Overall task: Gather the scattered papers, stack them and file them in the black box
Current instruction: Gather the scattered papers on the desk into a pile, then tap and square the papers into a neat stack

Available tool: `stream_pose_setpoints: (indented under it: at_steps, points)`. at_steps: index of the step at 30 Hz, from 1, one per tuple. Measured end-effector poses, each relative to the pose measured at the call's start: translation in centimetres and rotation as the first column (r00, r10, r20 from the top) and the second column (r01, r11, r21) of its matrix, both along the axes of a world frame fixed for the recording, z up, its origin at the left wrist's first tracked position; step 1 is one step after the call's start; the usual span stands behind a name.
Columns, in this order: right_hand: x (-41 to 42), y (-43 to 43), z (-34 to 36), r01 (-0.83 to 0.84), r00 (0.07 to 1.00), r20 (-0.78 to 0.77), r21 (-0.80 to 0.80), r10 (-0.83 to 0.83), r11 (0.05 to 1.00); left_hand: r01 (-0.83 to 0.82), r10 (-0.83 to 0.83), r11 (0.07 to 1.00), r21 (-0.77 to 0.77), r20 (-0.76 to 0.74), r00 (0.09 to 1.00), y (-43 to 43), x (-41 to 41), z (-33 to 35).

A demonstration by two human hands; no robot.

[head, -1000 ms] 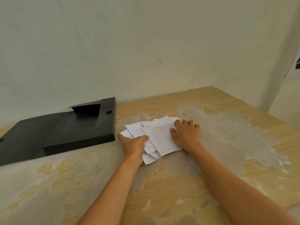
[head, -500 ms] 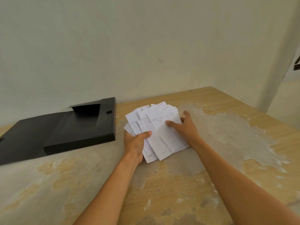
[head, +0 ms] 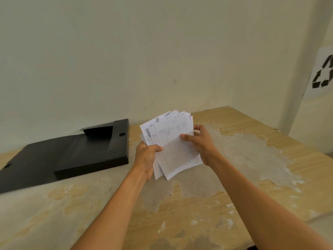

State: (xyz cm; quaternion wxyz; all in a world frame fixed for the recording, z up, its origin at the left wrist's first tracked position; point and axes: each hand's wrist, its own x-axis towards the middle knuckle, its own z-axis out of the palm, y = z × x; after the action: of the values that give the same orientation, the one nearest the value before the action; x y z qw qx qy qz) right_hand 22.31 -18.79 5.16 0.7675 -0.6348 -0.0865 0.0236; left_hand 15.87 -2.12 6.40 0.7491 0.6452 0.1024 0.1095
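A worn, peeling wooden table (head: 225, 204) meets a pale wall. An open flat black plastic box (head: 75, 152) lies left of the hands, its long axis running left-right. The left hand (head: 146, 158), nearer it, and the right hand (head: 200, 141) both clutch a fanned stack of white printed papers (head: 173, 141) above the table.

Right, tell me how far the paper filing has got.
Gathered: no loose sheets show on the table. In hand: left hand and right hand hold the papers, fanned and uneven. Left: square them and file them in the open black box.
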Motion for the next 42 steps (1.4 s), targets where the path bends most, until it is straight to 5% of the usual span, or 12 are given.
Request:
stream_pose_setpoints:
  at_steps: [8,13,18,34,42]
  points:
    - [-1.5,-0.7,-1.7,-0.213,0.974,0.054,-0.119,0.220,0.970,0.102,-0.093,0.969,0.223,-0.051,0.994,-0.4,-1.6,0.5]
    - [-2.5,-0.6,0.1,-0.188,0.975,0.114,-0.045,0.192,0.981,-0.005,-0.003,0.991,0.136,0.062,0.998,-0.9,-1.9,1.1]
    - [-3.6,-1.6,-1.8,-0.215,0.968,0.105,-0.119,0.228,0.969,0.042,-0.035,0.972,0.232,-0.035,0.999,-0.3,-2.8,-0.4]
    - [-4.7,-0.6,-2.0,-0.180,0.956,0.191,-0.213,0.222,0.960,-0.011,-0.012,0.985,0.173,0.131,0.991,-1.4,-3.4,-0.6]
    - [-5.1,-1.5,-4.6,-0.108,0.964,0.142,-0.568,0.226,0.816,0.019,-0.045,0.976,0.218,0.117,0.992,-1.8,-4.1,-1.6]
